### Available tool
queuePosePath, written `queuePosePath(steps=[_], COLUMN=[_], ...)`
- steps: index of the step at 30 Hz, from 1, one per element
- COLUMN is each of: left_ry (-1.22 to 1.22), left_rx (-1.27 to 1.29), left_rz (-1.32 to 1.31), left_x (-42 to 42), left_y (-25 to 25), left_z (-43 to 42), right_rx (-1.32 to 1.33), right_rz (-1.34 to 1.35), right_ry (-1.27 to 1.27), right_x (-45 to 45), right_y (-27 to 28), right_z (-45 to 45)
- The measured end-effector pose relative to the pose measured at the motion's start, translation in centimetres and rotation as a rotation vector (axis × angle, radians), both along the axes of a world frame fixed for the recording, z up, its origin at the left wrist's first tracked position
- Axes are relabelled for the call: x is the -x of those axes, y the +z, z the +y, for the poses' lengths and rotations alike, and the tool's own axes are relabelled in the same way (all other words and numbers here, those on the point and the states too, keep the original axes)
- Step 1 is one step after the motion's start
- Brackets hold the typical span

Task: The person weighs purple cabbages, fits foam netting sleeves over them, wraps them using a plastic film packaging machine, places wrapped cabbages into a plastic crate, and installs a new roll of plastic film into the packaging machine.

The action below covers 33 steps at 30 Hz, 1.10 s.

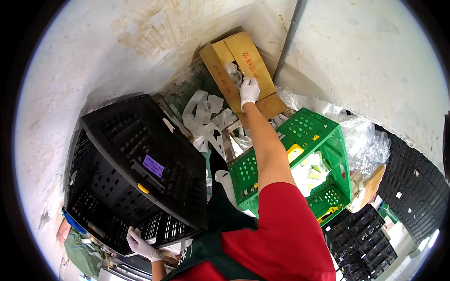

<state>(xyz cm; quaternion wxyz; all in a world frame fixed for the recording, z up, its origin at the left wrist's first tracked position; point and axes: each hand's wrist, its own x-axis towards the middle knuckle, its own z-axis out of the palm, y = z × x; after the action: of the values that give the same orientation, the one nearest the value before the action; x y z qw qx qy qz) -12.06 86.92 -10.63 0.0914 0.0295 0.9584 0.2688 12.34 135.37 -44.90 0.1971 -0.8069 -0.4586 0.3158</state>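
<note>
My right hand [249, 90], in a white glove, reaches out to a brown cardboard box [261, 65] with red printing that leans in the wall corner. Its fingers are closed at the gap between the flaps, next to crumpled clear plastic [233, 74]; what they hold, if anything, is hidden. At the lower left my gloved left hand [142, 244] is closed on the rim of a large black plastic crate [183, 159]. The crate is tilted, with a purple label [153, 166] on its side.
A green perforated crate [300, 133] with white and green packets [315, 171] inside stands under my right arm. White paper strips [204, 117] lie between the crates and box. Clear plastic wrap [363, 140] heaps against the wall at right. Black crates [361, 239] are stacked at the lower right.
</note>
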Motion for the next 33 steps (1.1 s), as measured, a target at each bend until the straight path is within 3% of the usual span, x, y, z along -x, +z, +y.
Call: queuePosePath(steps=[1, 4, 5, 7, 8, 10, 11, 14, 15, 18, 28, 31, 32, 33], left_ry=[0.001, -0.004, -0.001, 0.019, 0.02, 0.066, 0.01, 0.076, 0.06, 0.027, 0.153, 0.024, 0.113, 0.115], left_rx=[0.003, 0.014, 0.017, 0.038, 0.039, 0.067, 0.058, 0.053, 0.034, 0.023, 0.032, 0.078, 0.104, 0.107], left_rz=[-0.003, -0.002, -0.002, 0.0, 0.0, -0.065, -0.016, -0.036, -0.029, -0.035, -0.109, -0.003, -0.084, -0.077], left_x=[0.1, 0.0, 0.0, -0.1, -0.1, 0.3, -0.1, -0.2, -0.2, -0.4, -0.7, 0.4, -1.1, -0.7], left_y=[0.1, 0.2, 0.2, 0.3, 0.1, 0.2, 0.5, 0.4, 0.5, 0.4, 1.3, -0.5, 1.6, 1.1], left_z=[0.0, 0.4, 0.6, 0.8, 0.6, -0.2, 0.9, 0.9, 1.0, 1.0, 3.5, -0.6, 4.8, 3.7], right_rx=[0.003, 0.383, 0.385, 0.552, 0.552, 0.391, 0.478, 0.508, 0.515, 0.386, 0.043, -0.158, -0.16, 0.109], right_rz=[-0.003, -0.183, -0.182, -0.386, -0.386, -0.686, -0.752, -0.723, -0.575, -0.469, -0.113, -0.277, -0.27, -0.52], right_ry=[0.001, 0.572, 0.575, 0.809, 0.811, 0.742, 0.814, 0.776, 0.772, 0.802, 0.544, 0.728, 0.728, 0.905], right_x=[-0.5, -1.4, -1.0, -0.4, -0.4, -0.7, -0.7, -5.5, -7.5, -9.7, -5.2, -3.2, -3.1, -3.3], right_y=[-0.4, -1.0, -0.3, 0.6, 0.1, -1.4, 3.6, 9.2, 8.4, 8.3, 0.3, -4.2, -7.9, -12.3], right_z=[0.4, 1.9, 2.4, 3.0, 3.5, 3.8, 4.6, 8.9, 10.5, 10.3, 11.8, 13.7, 14.9, 16.4])
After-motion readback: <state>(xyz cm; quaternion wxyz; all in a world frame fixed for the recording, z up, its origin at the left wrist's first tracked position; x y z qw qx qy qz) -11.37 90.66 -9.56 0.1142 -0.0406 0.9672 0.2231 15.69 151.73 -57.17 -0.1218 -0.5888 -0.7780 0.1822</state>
